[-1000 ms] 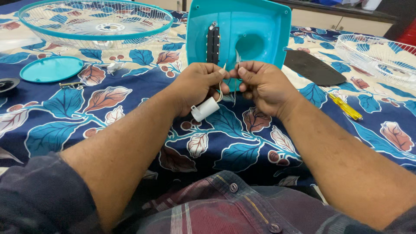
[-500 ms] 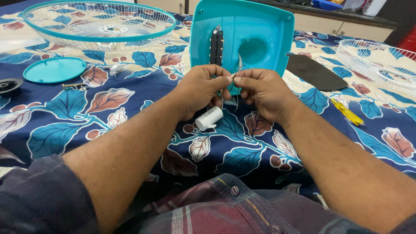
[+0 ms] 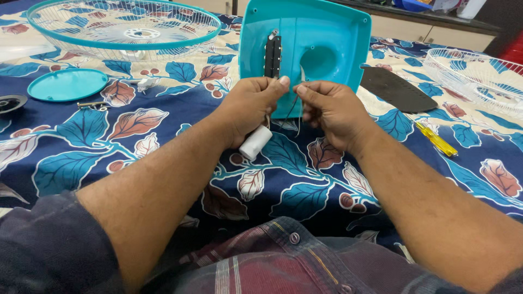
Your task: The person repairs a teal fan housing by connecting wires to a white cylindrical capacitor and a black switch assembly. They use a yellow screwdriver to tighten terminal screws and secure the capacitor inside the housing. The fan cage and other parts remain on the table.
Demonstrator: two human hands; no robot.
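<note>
A turquoise plastic fan base cover [image 3: 332,38] lies upside down on the leaf-patterned cloth, with a black switch block [image 3: 272,54] fixed to its left side. My left hand [image 3: 253,106] and my right hand [image 3: 329,109] meet at the cover's near edge, fingertips pinched on thin wires [image 3: 297,111] that run from the cover. A small white cylinder [image 3: 255,143], like a capacitor, hangs on those wires under my left palm and rests on the cloth.
A turquoise-rimmed wire fan guard [image 3: 122,27] lies at the back left, a round turquoise cap [image 3: 66,84] and a black disc [image 3: 10,102] at left. A black flat plate [image 3: 395,87], a yellow screwdriver [image 3: 436,139] and a white wire guard [image 3: 479,76] lie at right.
Both hands have shifted slightly toward the cover's near edge and stay pinched on the wires. The white cylinder has moved a little with them.
</note>
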